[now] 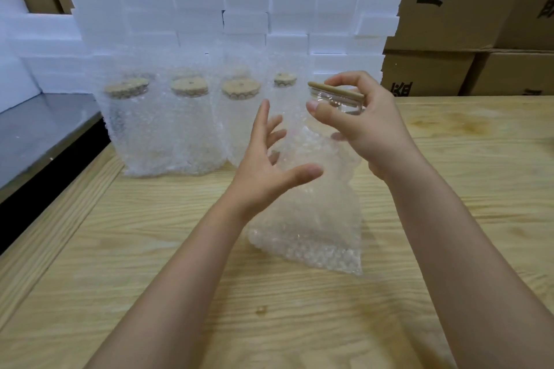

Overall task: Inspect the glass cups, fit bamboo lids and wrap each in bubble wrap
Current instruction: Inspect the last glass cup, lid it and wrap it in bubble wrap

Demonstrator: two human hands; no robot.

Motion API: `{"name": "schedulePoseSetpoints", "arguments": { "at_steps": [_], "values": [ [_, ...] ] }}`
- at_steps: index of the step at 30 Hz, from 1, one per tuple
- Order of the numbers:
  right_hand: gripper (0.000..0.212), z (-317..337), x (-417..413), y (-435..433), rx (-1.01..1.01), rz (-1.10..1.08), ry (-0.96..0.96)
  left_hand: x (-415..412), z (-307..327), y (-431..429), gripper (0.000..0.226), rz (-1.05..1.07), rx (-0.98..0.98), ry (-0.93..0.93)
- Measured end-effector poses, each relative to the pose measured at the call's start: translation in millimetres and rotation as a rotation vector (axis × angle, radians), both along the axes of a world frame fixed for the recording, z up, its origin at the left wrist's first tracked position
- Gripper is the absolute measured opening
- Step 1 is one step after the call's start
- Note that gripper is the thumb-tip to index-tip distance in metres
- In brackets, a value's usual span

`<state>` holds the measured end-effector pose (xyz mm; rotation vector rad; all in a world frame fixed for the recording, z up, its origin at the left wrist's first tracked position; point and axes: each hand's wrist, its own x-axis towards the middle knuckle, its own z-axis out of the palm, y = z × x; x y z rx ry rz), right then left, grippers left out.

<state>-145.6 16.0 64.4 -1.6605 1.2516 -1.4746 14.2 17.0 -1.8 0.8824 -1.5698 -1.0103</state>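
Observation:
My right hand grips the top of a clear glass cup with a bamboo lid on it, held tilted above the table. The cup's lower part sits inside a bubble wrap bag that trails down onto the wooden table. My left hand is spread, fingers straight, against the bag's left side, holding nothing. Several wrapped cups with bamboo lids stand in a row at the back of the table.
A wall of white foam blocks rises behind the wrapped cups. Cardboard boxes are stacked at the back right. A dark steel surface adjoins the table on the left.

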Motion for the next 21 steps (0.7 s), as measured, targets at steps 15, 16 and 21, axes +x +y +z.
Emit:
{"name": "schedulePoseSetpoints", "arguments": {
  "at_steps": [15,16,21],
  "values": [
    [0.034,-8,4,-5,0.051,0.149,-0.062,6,-16,-5,0.051,-0.074,0.11,0.238],
    [0.034,-8,6,-6,0.059,0.161,-0.057,4,-15,-4,0.05,-0.064,0.106,0.262],
    [0.03,-11,6,-7,0.075,0.156,-0.034,1,-14,-2,0.057,-0.1,0.139,0.279]
  ]
}}
